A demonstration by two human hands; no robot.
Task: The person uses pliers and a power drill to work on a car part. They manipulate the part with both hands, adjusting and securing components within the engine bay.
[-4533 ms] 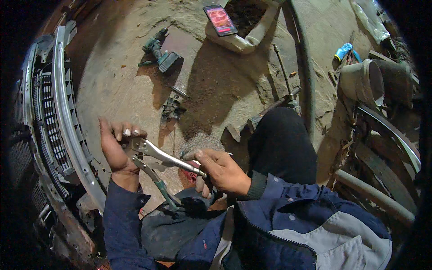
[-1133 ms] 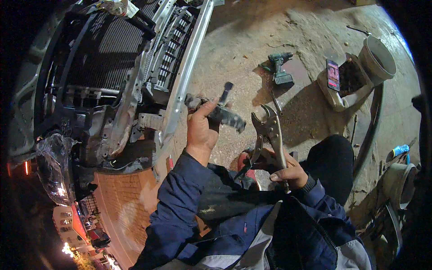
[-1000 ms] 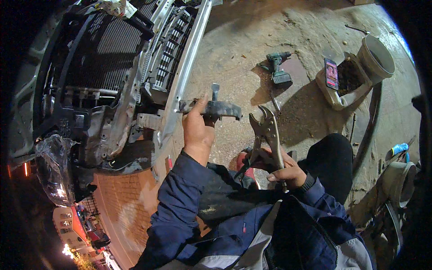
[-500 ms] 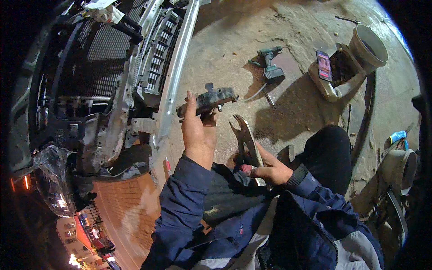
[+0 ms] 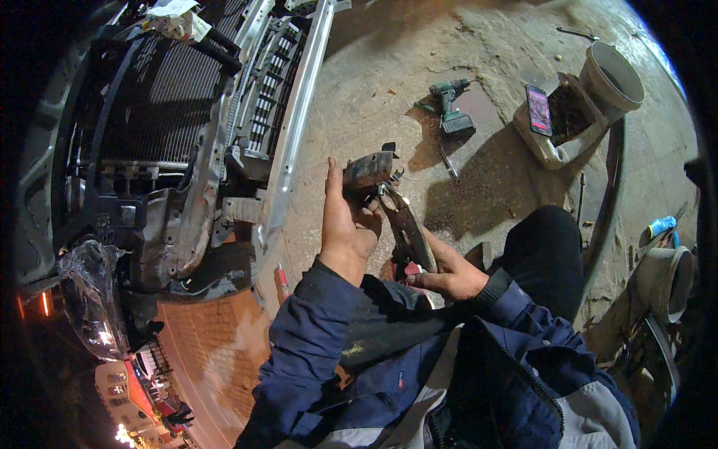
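Note:
My left hand (image 5: 348, 224) is closed on a dark, dirty car part (image 5: 368, 170), boxy with a small tab on top, and its thumb points up along the part's left side. In my right hand (image 5: 452, 271) are locking pliers (image 5: 407, 228) with a toothed jaw. The pliers' jaws reach the lower right edge of the car part, close to my left fingertips. Whether the jaws grip the part or only touch it I cannot tell. Fingers of the right hand are partly hidden behind the handles.
A car's opened front end with its radiator (image 5: 161, 97) stands at the left. On the ground beyond my hands lie a green cordless drill (image 5: 452, 112) and a wrench (image 5: 449, 162). Farther right are a cut plastic container (image 5: 550, 150), a phone (image 5: 538, 110) and a bucket (image 5: 615, 78).
The pliers' jaws have moved up to the car part, which has turned and shifted right with my left hand. Before, the jaws were open and apart from it.

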